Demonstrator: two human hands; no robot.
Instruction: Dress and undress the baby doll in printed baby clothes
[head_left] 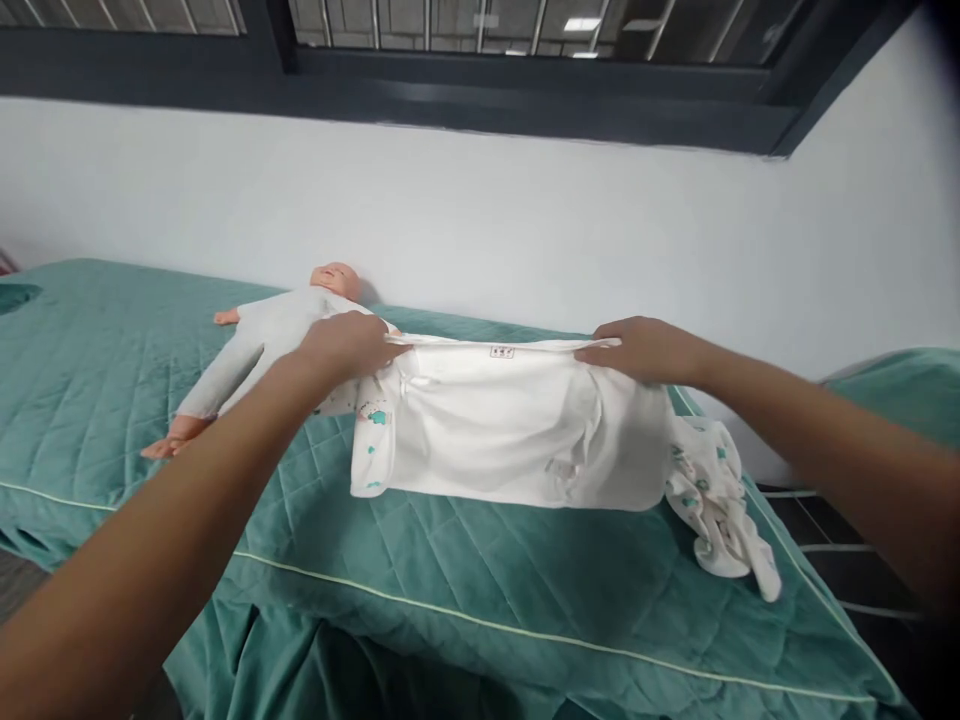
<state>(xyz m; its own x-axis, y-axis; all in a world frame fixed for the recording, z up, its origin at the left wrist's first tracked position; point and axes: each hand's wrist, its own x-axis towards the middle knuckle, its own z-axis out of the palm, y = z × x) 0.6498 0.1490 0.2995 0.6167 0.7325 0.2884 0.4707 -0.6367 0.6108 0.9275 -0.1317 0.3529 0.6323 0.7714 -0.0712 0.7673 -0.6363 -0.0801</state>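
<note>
A white baby shirt with a green print on its sleeve is stretched out above the bed, its inner side and a small neck label facing me. My left hand is closed on its upper left edge. At the upper right edge, my right hand pinches the cloth between thumb and fingers. Behind my left forearm a baby doll in a pale suit lies on its back, partly hidden by that arm. Crumpled printed baby clothing lies below my right hand.
The bed's quilted green cover spreads under everything, with light piping along its front edge. A white wall rises right behind the bed, below a dark window frame with bars. A dark wire rack stands beyond the right end.
</note>
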